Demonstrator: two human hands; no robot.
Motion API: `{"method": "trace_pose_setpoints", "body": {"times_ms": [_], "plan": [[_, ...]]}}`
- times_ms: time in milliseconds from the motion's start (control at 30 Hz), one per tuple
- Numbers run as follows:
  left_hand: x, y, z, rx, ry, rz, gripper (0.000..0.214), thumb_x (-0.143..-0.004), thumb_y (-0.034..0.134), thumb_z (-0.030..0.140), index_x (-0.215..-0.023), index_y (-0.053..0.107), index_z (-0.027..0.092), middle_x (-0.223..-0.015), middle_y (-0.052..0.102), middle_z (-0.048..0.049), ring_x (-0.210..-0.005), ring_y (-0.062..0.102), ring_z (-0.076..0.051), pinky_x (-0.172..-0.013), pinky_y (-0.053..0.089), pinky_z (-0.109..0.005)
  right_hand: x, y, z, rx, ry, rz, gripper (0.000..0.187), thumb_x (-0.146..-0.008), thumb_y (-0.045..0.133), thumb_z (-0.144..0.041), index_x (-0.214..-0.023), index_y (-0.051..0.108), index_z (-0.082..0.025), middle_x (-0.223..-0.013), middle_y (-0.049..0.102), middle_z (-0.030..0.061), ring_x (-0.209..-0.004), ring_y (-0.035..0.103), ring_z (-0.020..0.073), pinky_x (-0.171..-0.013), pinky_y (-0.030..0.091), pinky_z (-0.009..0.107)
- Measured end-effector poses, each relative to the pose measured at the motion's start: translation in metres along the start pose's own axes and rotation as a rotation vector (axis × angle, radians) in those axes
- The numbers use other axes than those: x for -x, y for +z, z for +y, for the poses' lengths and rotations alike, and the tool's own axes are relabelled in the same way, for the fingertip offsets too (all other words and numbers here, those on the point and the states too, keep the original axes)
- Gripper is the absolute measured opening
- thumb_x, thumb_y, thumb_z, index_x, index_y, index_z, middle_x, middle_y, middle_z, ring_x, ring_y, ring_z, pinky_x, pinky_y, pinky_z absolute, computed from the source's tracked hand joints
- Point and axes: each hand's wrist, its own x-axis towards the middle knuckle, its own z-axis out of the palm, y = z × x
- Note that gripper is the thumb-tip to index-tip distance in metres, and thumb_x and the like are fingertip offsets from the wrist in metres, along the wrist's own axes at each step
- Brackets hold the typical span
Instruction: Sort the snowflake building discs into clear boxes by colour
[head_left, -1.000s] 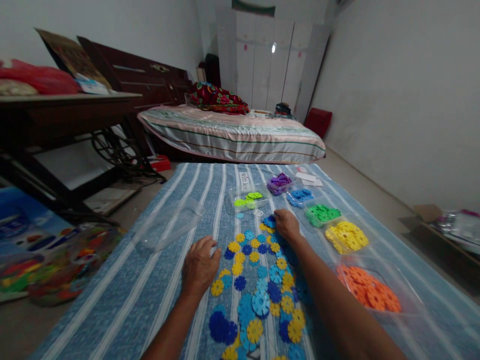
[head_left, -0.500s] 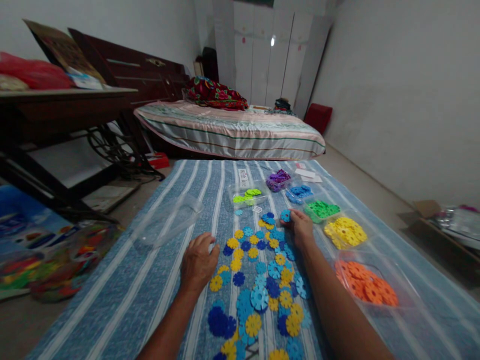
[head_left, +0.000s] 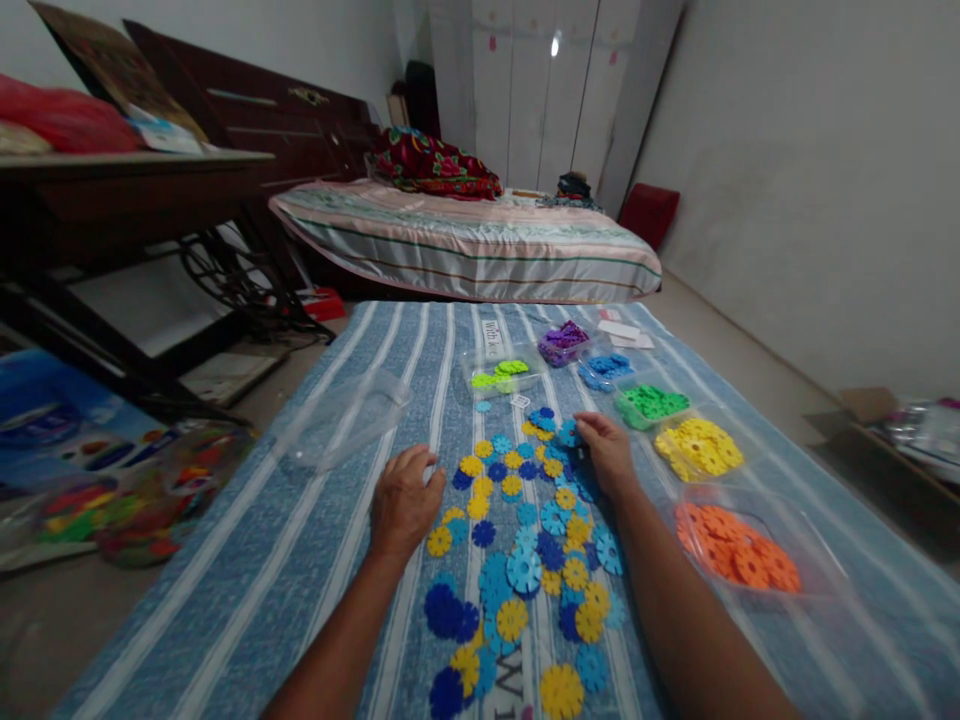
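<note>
My right hand (head_left: 609, 458) pinches a light blue snowflake-shaped plastic disc (head_left: 568, 433) at its fingertips, over the far right end of a loose spread of discs. Left of the spread, my left hand (head_left: 405, 500) lies on the striped cloth with its fingers slightly bent and thumb apart, holding nothing. Between my forearms lie yellow discs (head_left: 512, 620), dark blue discs (head_left: 442, 612) and light blue discs (head_left: 523, 569), many overlapping. My right hand and forearm cover some at the right edge.
Clear tubs hold orange discs (head_left: 739, 550), yellow discs (head_left: 699, 448), green discs (head_left: 651, 406), blue discs (head_left: 604, 371), purple discs (head_left: 562, 342) and lime discs (head_left: 499, 376). A clear plastic container (head_left: 341, 420) lies left. Beyond the table stands a bed (head_left: 480, 250).
My right hand has moved slightly nearer to me, carrying the light blue disc toward the spread. My left hand has stayed nearly in place. The camera has tilted down a little.
</note>
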Motion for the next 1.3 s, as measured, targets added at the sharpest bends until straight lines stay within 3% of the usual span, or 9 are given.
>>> {"method": "trace_pose_setpoints", "body": {"times_ms": [1300], "plan": [[0.0,0.0,0.008,-0.015,-0.046,-0.041,0.018,-0.08,0.053,0.026,-0.089,0.065,0.017,-0.11,0.067,-0.012,-0.106,0.059,-0.026,-0.096,0.045,-0.038,-0.003,-0.007,-0.01,-0.04,0.07,-0.014,0.025,-0.057,0.073,-0.034,-0.074,0.069,-0.017,-0.057,0.059,-0.0038,-0.05,0.047,0.0086,-0.047,0.036,0.021]]}}
